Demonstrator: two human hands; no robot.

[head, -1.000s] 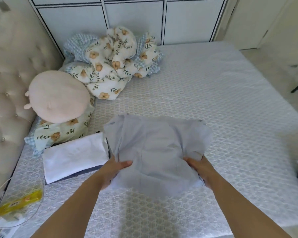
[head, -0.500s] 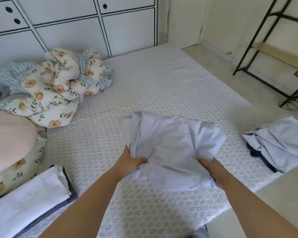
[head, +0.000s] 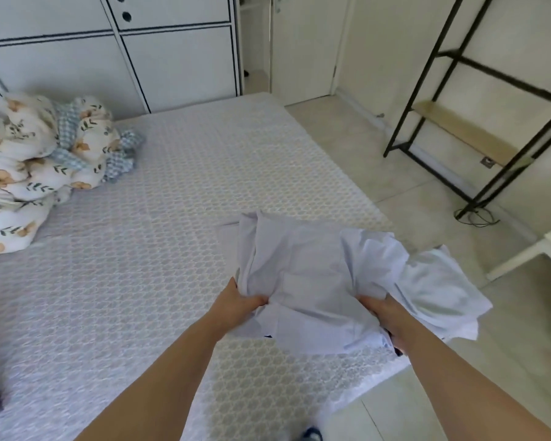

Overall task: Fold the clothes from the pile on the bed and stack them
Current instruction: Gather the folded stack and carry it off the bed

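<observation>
Since a moment ago we have carried the folded garment [head: 312, 281] rightward; our left hand [head: 239, 305] and right hand [head: 385, 313] grip its near edge, holding it over the bed's [head: 159, 237] right edge, partly atop the pale clothes pile [head: 439, 291]. Open mattress lies left; bare floor [head: 357, 154] beyond.

The scene is lit by soft, even daylight; no single source is seen. Only faint shadows are cast beneath the forearms and under the pale garment [head: 315, 281] at centre. No glare is recorded. Straight lines of the black shelf frame [head: 477, 100] at upper right are bowed by wide-angle distortion. Slight motion blur is noted at the right and left edges.
</observation>
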